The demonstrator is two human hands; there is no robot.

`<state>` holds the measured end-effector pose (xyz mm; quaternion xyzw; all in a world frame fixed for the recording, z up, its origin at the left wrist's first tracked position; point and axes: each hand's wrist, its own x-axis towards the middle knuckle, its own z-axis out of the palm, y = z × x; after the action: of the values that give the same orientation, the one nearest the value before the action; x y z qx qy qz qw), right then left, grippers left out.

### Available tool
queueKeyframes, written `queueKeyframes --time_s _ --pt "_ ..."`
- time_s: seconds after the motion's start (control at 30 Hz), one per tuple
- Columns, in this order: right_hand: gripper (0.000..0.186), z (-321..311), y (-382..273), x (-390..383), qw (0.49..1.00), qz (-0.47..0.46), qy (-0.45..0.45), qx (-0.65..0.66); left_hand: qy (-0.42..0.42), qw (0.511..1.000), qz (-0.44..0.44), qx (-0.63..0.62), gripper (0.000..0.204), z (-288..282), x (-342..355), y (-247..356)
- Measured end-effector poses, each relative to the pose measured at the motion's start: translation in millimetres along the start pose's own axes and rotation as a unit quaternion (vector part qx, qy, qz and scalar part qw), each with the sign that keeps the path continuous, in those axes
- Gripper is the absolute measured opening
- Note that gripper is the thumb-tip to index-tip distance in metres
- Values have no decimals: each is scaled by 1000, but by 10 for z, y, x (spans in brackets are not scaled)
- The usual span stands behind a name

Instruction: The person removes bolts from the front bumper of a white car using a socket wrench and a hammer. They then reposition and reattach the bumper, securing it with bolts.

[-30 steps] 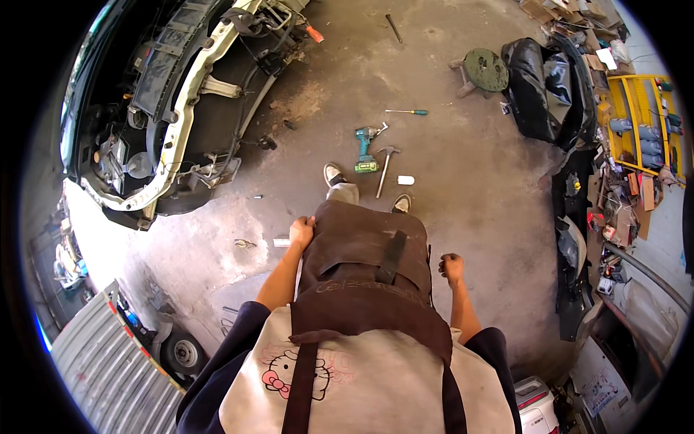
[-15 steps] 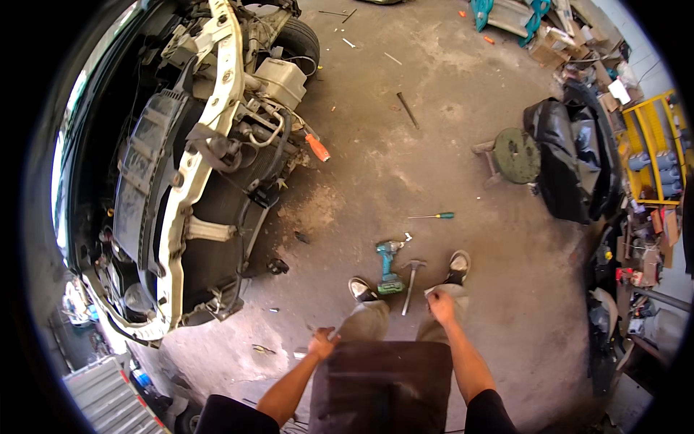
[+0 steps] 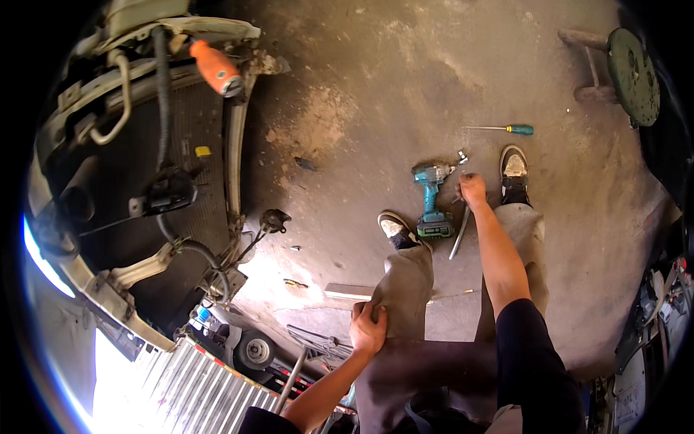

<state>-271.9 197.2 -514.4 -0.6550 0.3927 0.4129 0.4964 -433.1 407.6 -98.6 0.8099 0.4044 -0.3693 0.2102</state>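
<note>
My right hand (image 3: 472, 189) reaches down to the floor, fingers closed over the head end of a hammer (image 3: 460, 235). The hammer's handle points back toward me, and its head is hidden under the hand. Just left of it lies a teal cordless impact wrench (image 3: 431, 195) with a green-and-black battery; a small silver metal piece (image 3: 463, 157) sits at its nose. Beyond my right shoe is a screwdriver (image 3: 519, 129) with a green and yellow handle. My left hand (image 3: 369, 331) rests on my left knee, fingers loosely bent, holding nothing.
A stripped vehicle front (image 3: 152, 267) fills the left side, with an orange-handled tool (image 3: 215, 69) sticking up from it. A stool (image 3: 633, 76) with a round green seat stands at far right. Pliers (image 3: 295, 283) and a flat strip (image 3: 349, 291) lie on the floor.
My view has leaned forward and down. The right hand has left my right knee and moved forward onto the hammer's head end. My left hand has come to rest on the left knee.
</note>
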Motion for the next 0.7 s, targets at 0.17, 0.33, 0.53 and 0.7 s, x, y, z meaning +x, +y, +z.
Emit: queueKeyframes --time_s 0.17,0.33,0.53,0.7 --pt "43 341 188 619 996 65 61 -8 9 1000 8 -17 28 -77 106 22" --pt "47 566 -30 683 965 32 175 -191 11 999 6 -38 27 -95 237 182" --pt "37 -125 -735 21 933 -206 204 -212 -21 998 -49 35 37 -178 279 376" --pt "36 -895 -2043 -1547 944 -301 77 -115 -99 959 -45 264 53 -193 298 562"
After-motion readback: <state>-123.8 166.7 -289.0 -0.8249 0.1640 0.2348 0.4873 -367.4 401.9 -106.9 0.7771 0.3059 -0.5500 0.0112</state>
